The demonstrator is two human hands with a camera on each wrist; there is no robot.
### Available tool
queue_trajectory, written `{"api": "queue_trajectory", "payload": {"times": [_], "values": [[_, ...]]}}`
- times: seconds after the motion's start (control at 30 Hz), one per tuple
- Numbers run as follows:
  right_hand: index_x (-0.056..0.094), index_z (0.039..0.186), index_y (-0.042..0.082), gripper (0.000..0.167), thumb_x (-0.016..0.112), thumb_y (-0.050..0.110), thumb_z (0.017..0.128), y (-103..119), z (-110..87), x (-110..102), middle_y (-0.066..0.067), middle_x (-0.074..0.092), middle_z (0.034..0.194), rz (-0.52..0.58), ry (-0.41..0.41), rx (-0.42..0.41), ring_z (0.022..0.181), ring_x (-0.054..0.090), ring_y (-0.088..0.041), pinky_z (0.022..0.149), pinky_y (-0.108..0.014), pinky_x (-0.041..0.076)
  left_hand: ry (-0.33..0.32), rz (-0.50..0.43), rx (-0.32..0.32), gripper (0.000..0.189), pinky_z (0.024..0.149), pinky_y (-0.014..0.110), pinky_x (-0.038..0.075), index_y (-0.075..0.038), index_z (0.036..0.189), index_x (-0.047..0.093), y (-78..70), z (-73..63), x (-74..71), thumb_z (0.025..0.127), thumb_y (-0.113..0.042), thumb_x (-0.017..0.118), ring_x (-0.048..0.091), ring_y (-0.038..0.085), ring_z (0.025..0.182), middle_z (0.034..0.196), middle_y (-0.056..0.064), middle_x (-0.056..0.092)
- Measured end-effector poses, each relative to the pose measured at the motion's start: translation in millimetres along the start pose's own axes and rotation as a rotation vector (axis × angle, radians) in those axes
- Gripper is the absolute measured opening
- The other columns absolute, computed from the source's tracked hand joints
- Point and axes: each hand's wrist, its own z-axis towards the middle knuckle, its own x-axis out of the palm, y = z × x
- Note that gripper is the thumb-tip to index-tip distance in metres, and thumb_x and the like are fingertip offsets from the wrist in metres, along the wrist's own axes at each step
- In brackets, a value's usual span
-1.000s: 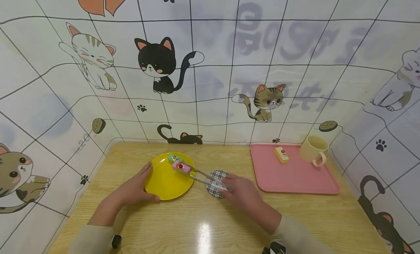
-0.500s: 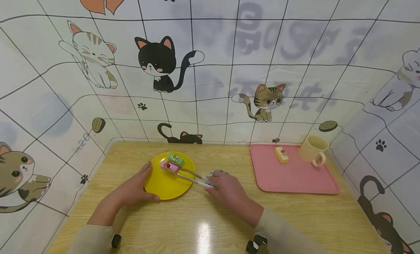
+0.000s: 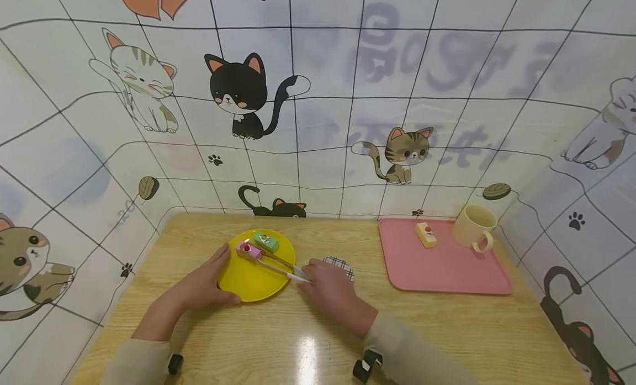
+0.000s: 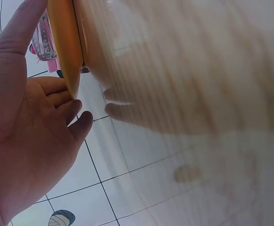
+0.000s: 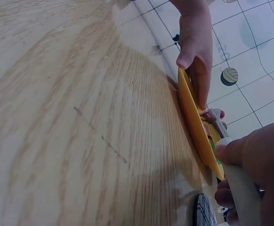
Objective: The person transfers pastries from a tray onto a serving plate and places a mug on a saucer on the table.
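My left hand (image 3: pixel 201 283) holds the left edge of a yellow plate (image 3: pixel 250 285), its thumb at the front rim and its fingers along the far left side. My right hand (image 3: pixel 334 288) grips the white handle of metal tongs (image 5: pixel 243 193). The tips of the tongs (image 3: pixel 273 263) are around a small pink toy cake (image 3: pixel 248 251) with a red berry on top, over the plate's upper left part. Close beside it lies a green toy cake (image 3: pixel 266 241). Whether the pink cake touches the plate I cannot tell.
A checked round coaster (image 3: pixel 340 266) lies partly behind my right hand. At the right, a pink tray (image 3: pixel 447 272) bears a yellow toy cake (image 3: pixel 425 235) and a cream mug (image 3: pixel 474 225). Behind the wooden table (image 3: pixel 258 341) rises a cat-print wall covering (image 3: pixel 323 125).
My right hand has moved left, carrying the pink cake in the tongs toward the plate's left side. The coaster shows differently around that hand. My left hand has stayed at the plate's edge.
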Motion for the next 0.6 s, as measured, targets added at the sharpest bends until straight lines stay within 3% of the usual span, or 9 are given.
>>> {"api": "queue_trajectory", "payload": {"times": [0.4,0.6], "values": [[0.085,0.118,0.014,0.025,0.083,0.034,0.102,2,11.5,5,0.005,0.07,0.094,0.001,-0.028,-0.002,0.071,0.056,-0.01,0.064,-0.027,0.052,-0.001,0.006,-0.001,0.135,0.131,0.066,0.024,0.01,0.171,0.019,-4.4,-1.2,-1.8,0.082,-0.057,0.096,0.02,0.053,0.164,0.182,0.03,0.009],[0.084,0.108,0.015,0.018,0.081,0.032,0.103,6,14.9,0,0.008,0.06,0.084,0.013,-0.001,0.007,0.066,0.051,-0.012,0.059,-0.026,0.046,-0.006,0.02,0.009,0.136,0.131,0.066,0.024,0.011,0.171,0.02,-1.7,-0.5,-0.8,0.082,-0.059,0.095,0.021,0.053,0.164,0.182,0.029,0.009]]}}
